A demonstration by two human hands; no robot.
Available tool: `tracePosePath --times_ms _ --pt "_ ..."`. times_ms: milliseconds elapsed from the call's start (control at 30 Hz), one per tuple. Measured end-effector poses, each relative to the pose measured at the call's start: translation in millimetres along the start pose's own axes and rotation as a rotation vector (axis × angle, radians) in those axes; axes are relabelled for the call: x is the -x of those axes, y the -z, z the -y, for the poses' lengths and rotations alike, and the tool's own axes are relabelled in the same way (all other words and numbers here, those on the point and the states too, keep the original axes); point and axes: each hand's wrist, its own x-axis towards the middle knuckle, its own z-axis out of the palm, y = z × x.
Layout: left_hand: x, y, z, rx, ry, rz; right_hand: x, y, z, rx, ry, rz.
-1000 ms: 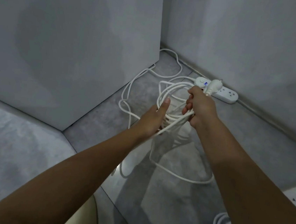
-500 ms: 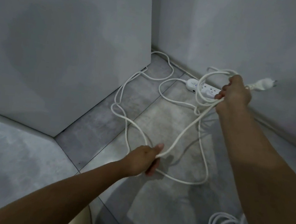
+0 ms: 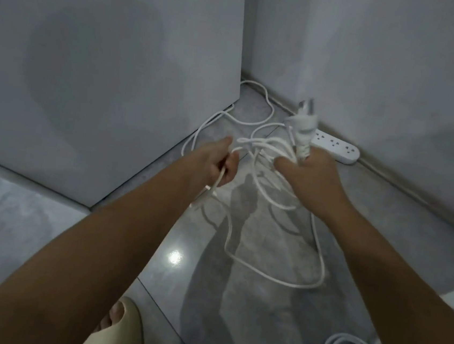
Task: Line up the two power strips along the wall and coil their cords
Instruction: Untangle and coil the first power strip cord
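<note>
Right hand (image 3: 313,175): fingers (image 3: 282,165) curled round cord (image 3: 267,148) loops, plug (image 3: 303,129).
Left hand (image 3: 215,162): pinches cord.
Plug: upright, prongs up, above right fingers.

No text, brand, number or sign can be read. The white plastic power strip (image 3: 335,145) along the grey wall's base shows only plain socket holes. On the white moulded plug (image 3: 303,128), just left of the strip, any marking is too blurred to read.
</note>
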Motion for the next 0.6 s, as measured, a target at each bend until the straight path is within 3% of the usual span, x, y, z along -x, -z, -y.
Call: tracePosePath --times_ms 67,233,400,600 --pt "9.4 -8.1 -6.8 0.073 -0.021 0.037 6.1 -9.0 -4.4 0.054 -0.010 0.037" --pt "27.6 -15.2 -8.5 -0.036 -0.114 0.048 -1.8 -11.9 -10.6 0.132 -0.093 0.206" --pt "36.7 -26.2 -8.7 -0.255 -0.168 -0.075 1.6 -18.6 -2.4 -0.252 -0.215 0.339" --pt "34.3 -33.6 -9.0 0.021 -0.287 -0.151 11.4 -33.1 9.1 -0.275 -0.152 0.441"
